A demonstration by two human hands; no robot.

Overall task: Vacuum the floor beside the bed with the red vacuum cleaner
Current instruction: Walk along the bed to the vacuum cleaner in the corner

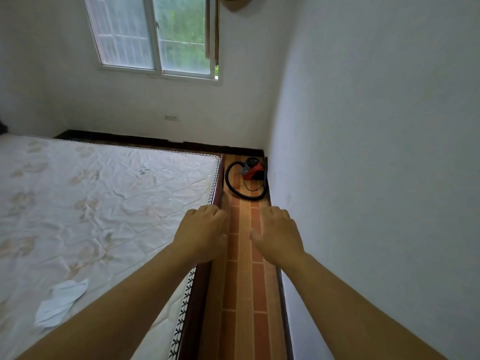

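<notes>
A small red vacuum cleaner (253, 169) sits on the floor in the far corner, against the right wall. Its black hose (235, 189) curls in a loop in front of it. A narrow strip of brown tiled floor (246, 294) runs between the bed (104, 198) and the wall. Both my arms reach forward above this strip. My left hand (204, 233) hovers over the bed's edge and my right hand (279, 235) over the floor, both palm down with loosely bent fingers, holding nothing. The vacuum lies well beyond both hands.
The bare mattress fills the left, with a dark wooden bed frame (207, 281) along its edge and a white cloth (61, 301) lying on it. A white wall (376, 178) bounds the strip on the right. A window (155, 37) and a wall socket (172, 117) are on the far wall.
</notes>
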